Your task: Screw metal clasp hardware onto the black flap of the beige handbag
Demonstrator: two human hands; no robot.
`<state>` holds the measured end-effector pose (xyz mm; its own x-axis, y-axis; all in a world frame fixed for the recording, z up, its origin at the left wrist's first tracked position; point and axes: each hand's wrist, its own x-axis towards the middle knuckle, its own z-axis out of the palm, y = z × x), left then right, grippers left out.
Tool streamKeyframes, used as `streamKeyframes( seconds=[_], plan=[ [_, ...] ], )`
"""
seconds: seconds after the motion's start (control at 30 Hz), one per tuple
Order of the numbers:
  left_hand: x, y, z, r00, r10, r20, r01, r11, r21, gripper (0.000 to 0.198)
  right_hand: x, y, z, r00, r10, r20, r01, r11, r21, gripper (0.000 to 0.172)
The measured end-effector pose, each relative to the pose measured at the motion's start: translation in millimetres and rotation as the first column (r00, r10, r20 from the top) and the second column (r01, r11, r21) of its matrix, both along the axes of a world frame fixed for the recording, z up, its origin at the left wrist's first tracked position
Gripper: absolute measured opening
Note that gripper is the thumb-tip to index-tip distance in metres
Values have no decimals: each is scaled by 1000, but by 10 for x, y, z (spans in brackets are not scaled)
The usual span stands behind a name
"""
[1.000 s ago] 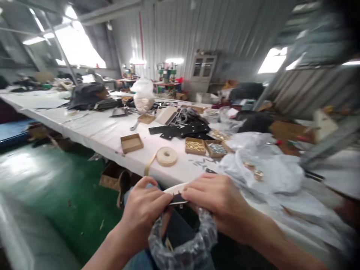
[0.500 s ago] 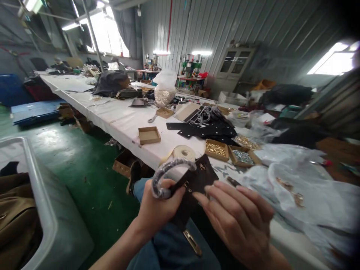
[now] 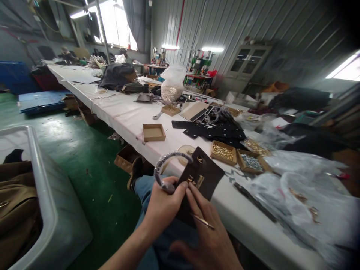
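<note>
My left hand (image 3: 165,200) grips a dark brown leather bag panel (image 3: 209,170), thumb on its face near the gold fittings. A curved handle (image 3: 160,165) in clear plastic wrap loops up from the panel, beside that hand. Gold hardware shows on the leather: a ring-like fitting (image 3: 199,159) near the top and a slim slotted plate (image 3: 200,182) lower down. My right hand (image 3: 209,228) presses its fingertips against the panel by the left thumb; its own thumb is blurred and held apart. A narrow gold-coloured metal piece (image 3: 203,221) lies across the right fingers.
On the white-covered table (image 3: 123,116) are a box of gold studs (image 3: 223,153), a box of silver pieces (image 3: 249,161), a cardboard tray (image 3: 154,132), black cut pieces (image 3: 213,131) and plastic bags (image 3: 303,198). A grey bin (image 3: 56,210) of brown goods stands left.
My right hand has moved left and in against the panel, its fingertips now meeting the left thumb. The slotted gold plate has come into sight. The view has shifted slightly.
</note>
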<state>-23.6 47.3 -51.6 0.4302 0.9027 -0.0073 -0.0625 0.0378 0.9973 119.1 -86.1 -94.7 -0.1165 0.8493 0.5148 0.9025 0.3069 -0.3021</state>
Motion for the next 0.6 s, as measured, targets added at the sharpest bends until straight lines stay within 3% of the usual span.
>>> streamKeyframes(
  seconds=[0.03, 0.1, 0.23, 0.3, 0.37, 0.43, 0.53, 0.6],
  plan=[
    [1, -8, 3, 1000, -16, -1, 16, 1000, -1, 35, -31, 11, -39, 1000, -17, -24, 17, 1000, 17, 96],
    [-9, -45, 30, 998, -61, 4, 61, 998, -21, 39, -59, 37, -81, 993, -86, -77, 93, 991, 92, 86],
    [-79, -160, 184, 948, -275, 159, 281, 960, -17, 36, 16, 34, 13, 972, -164, -171, 197, 961, 196, 65],
    [-141, -196, 285, 893, -395, 217, 398, 917, 30, 36, 127, -19, 133, 962, -149, -231, 190, 968, 165, 54],
    [-217, -190, 375, 866, -464, 186, 465, 884, 45, 38, 286, -106, 259, 916, -213, -338, 250, 966, 67, 42],
    [-305, -134, 442, 906, -411, 99, 407, 912, 55, 34, 487, -214, 352, 824, -351, -446, 351, 933, -85, 36],
    [-451, 43, 508, 997, -82, -13, 83, 982, 168, 25, 819, -365, 380, 681, -477, -555, 395, 878, -270, 47],
    [-549, 208, 539, 994, 98, -50, -80, 955, 285, 36, 1014, -422, 331, 620, -474, -625, 334, 881, -336, 52]
  ],
)
